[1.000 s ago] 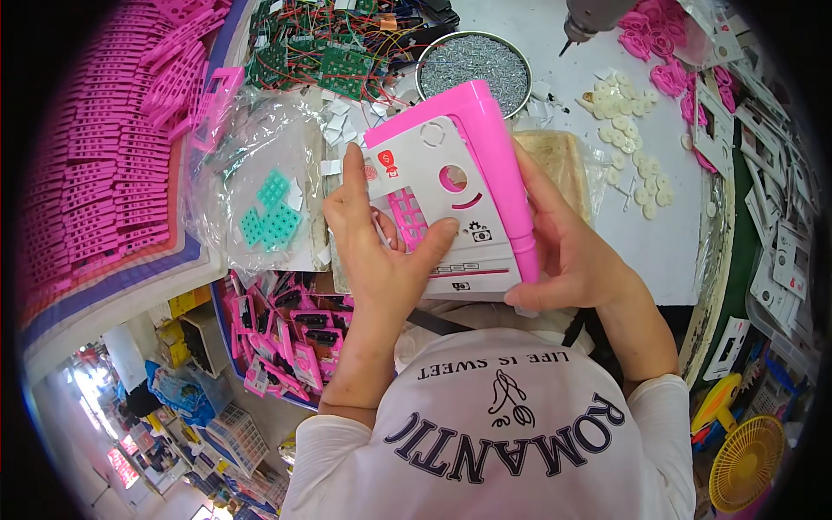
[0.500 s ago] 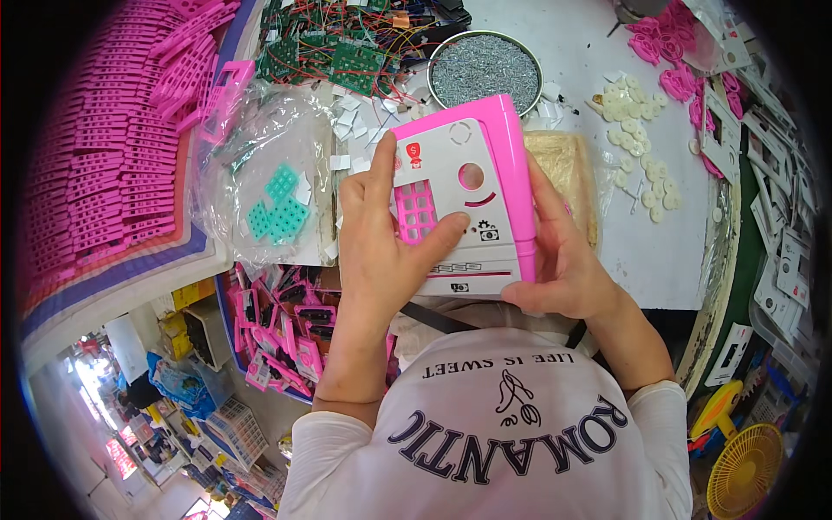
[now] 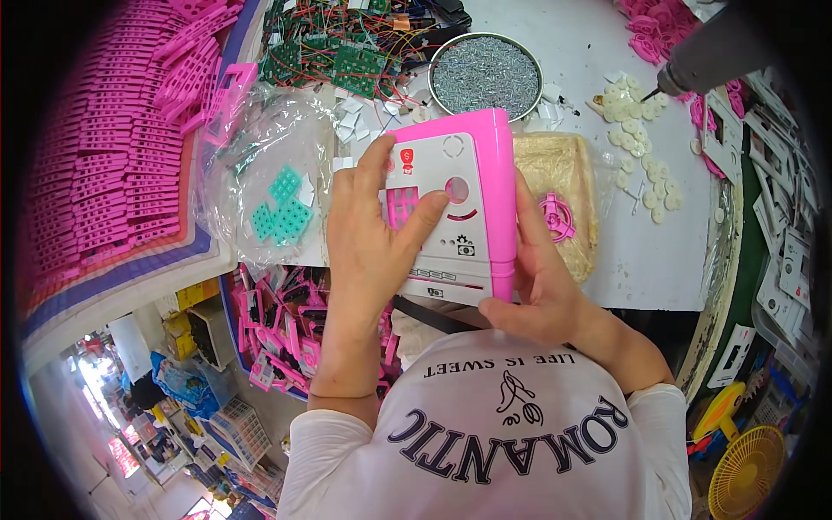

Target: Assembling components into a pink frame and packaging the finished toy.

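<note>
A pink plastic panel (image 3: 498, 195) with a printed white face plate (image 3: 465, 230) is held up in front of my chest. It looks like the front of a toy cash box, with a square grid window and a round hole. My left hand (image 3: 368, 230) grips its left side, fingers behind the upper left edge and thumb lying on the face plate beside the round hole. My right hand (image 3: 550, 286) wraps round the right side, thumb at the lower right corner. Beyond the panel, a pink ring-shaped part (image 3: 557, 217) lies on a tan wrapped pad (image 3: 576, 165).
A round tin of screws (image 3: 485, 74) stands behind the panel, beside green circuit boards (image 3: 357, 68) with wires. Teal keypads (image 3: 282, 208) lie on clear plastic at left, near stacked pink parts (image 3: 95, 156). A dark power screwdriver (image 3: 715, 56) hangs above white discs (image 3: 633, 130).
The panel has shifted left and slightly toward me, uncovering the pink ring-shaped part. My left thumb has slid up beside the round hole. The screwdriver has swung lower into view at upper right.
</note>
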The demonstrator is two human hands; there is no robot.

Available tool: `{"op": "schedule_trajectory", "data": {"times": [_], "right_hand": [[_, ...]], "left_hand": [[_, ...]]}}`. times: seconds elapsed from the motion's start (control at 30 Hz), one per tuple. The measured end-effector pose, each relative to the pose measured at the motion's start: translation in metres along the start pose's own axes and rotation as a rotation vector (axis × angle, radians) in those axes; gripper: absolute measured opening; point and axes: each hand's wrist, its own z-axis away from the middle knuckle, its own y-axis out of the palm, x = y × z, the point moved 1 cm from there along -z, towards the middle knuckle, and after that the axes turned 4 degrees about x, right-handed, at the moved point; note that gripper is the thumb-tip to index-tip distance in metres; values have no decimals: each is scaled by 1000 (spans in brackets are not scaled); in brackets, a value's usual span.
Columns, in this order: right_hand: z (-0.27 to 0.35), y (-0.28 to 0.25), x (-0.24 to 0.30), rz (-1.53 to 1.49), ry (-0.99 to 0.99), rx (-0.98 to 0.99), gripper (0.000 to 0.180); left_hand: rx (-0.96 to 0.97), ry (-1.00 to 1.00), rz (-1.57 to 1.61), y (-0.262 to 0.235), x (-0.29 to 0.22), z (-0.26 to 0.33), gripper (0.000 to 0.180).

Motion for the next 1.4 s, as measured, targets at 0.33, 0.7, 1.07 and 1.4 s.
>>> {"op": "schedule_trajectory", "data": {"times": [0.33, 0.7, 1.07, 1.4], "right_hand": [[-2, -6, 28, -100, 101, -30, 116], [11, -13, 29, 164, 55, -15, 119], [23, -29, 28, 185, 17, 75, 111], [49, -14, 25, 518, 56, 136, 107]], "left_hand": [[-90, -529, 1334, 11, 9, -4, 47], [-131, -605, 1251, 14, -7, -10, 65], [-53, -615, 1321, 4, -11, -10, 71], [-263, -226, 993, 10, 9, -3, 54]]}}
